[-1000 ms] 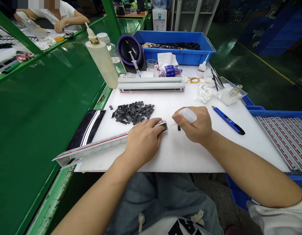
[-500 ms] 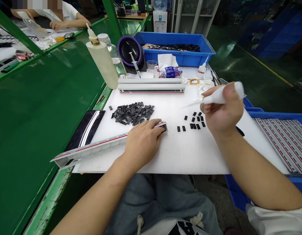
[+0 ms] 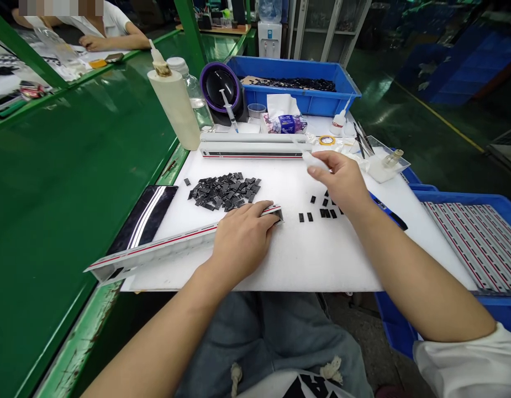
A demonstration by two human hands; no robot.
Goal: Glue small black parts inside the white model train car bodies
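My left hand is closed around the near right end of a long white channel strip with a red line, its thumb at the open end. The strip slants down to the left, its far end beyond the board's edge. In my right hand is a small white squeeze bottle, pinched between thumb and fingers and blurred by motion. Below that hand lie loose black rectangular pieces, some hidden by it. A heap of similar black pieces sits behind my left hand.
Two more white strips lie across the back of the white board. Behind them stand a large glue bottle, a tissue pack and a blue bin. At right, a blue crate holds several strips. A person sits at far left.
My right hand has moved left and turned, with the squeeze bottle now tipped upward to the left over the board. A blue tool and a clear tray have come into sight. My left hand stays put.
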